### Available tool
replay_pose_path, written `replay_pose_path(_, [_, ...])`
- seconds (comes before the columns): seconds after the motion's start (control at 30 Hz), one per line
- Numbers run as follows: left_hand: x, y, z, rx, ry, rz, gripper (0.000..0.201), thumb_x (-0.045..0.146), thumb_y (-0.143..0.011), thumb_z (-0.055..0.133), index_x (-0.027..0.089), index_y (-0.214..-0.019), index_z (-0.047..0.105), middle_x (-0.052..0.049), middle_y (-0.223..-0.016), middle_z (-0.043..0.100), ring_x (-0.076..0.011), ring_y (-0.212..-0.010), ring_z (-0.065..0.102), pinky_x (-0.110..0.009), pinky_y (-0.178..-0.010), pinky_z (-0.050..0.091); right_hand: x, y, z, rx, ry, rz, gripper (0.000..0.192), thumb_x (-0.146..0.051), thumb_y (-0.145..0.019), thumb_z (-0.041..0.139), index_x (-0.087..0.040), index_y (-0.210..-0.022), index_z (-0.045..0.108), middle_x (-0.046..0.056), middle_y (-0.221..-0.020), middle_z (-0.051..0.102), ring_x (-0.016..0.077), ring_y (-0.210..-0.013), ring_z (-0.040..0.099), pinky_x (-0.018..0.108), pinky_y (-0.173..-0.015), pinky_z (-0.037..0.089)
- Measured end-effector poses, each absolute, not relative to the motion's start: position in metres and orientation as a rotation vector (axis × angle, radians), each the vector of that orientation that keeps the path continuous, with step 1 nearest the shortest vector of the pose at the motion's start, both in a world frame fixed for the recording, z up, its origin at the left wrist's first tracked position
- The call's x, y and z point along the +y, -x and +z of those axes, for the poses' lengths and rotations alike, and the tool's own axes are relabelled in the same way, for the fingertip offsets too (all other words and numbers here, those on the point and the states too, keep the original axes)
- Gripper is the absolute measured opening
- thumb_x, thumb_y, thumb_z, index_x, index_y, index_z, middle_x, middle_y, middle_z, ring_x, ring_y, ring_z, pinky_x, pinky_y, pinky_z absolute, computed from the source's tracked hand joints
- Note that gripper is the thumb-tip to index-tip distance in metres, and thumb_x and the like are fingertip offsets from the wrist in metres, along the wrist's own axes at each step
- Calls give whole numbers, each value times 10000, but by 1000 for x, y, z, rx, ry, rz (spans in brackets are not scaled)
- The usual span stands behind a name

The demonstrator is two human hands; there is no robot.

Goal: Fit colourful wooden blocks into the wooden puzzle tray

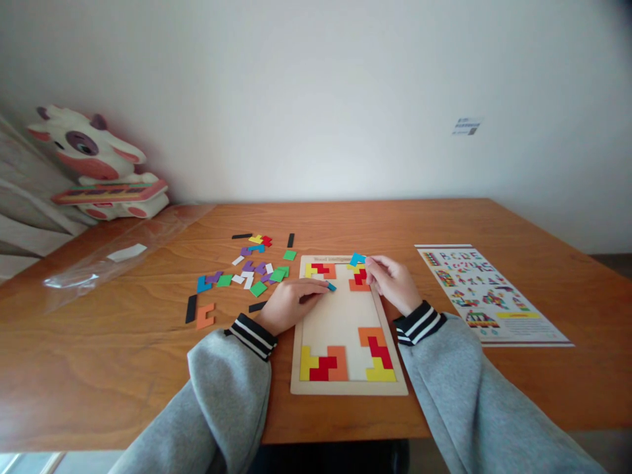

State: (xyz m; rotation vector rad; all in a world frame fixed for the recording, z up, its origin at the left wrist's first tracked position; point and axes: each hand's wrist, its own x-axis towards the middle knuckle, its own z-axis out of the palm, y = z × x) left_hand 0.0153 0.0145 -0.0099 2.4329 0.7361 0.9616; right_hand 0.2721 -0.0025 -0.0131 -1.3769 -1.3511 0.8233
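A wooden puzzle board (pixel 326 316) lies on the table, with yellow, red and orange pieces fitted in its corners. Above its left half, my left hand (pixel 291 304) pinches a small blue puzzle piece (pixel 331 286) at the fingertips. My right hand (pixel 394 283) is at the upper right corner, its thumb and fingers closed on another blue puzzle piece (pixel 357 259). That piece overlaps the board's top edge and partly hides the yellow piece below it. Part of the left blue piece is hidden by my fingers.
Loose puzzle pieces (pixel 248 266) in several colours are scattered left of the board, one orange piece (pixel 205 316) nearest me. A printed pattern sheet (pixel 494 289) lies to the right. At the back left are a clear plastic bag (pixel 99 270) and a cow-shaped toy keyboard (pixel 106 168).
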Motion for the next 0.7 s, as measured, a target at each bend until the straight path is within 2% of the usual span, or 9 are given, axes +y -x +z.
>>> replay_pose_path(0.07, [14, -15, -9, 727, -2447, 950, 195, 176, -932, 595, 201, -1044, 752, -55, -1091, 765, -182, -1026, 723, -326, -945, 594, -3, -272, -14, -1358, 1362, 911, 517, -689, -847, 558, -182, -921, 621, -17, -575, 625, 105, -387, 474, 240, -376, 370])
replay_pose_path(0.23, [16, -15, -7, 744, -2441, 948, 229, 155, -925, 586, 205, -1097, 730, -62, -1152, 745, -184, -1065, 709, -327, -959, 589, -2, -274, -16, -1421, 1358, 889, 542, -737, -826, 548, -197, -826, 587, 5, -627, 654, 127, -502, 589, 259, -494, 487])
replay_pose_path(0.5, [14, -14, -4, 808, -2464, 1069, 189, 191, -957, 562, 210, -1040, 731, -52, -1062, 764, -174, -950, 733, -307, -891, 612, -2, -275, -13, -1393, 1349, 737, 478, -655, -807, 643, -191, -899, 710, 76, -802, 754, 216, -704, 697, 344, -658, 572])
replay_pose_path(0.7, [11, -17, -1, 781, -2484, 1151, 137, 205, -950, 602, 192, -1011, 723, -52, -963, 755, -159, -884, 718, -270, -832, 601, -4, -273, -8, -1383, 1314, 711, 442, -614, -799, 676, -189, -906, 741, 86, -866, 773, 228, -761, 709, 351, -697, 580])
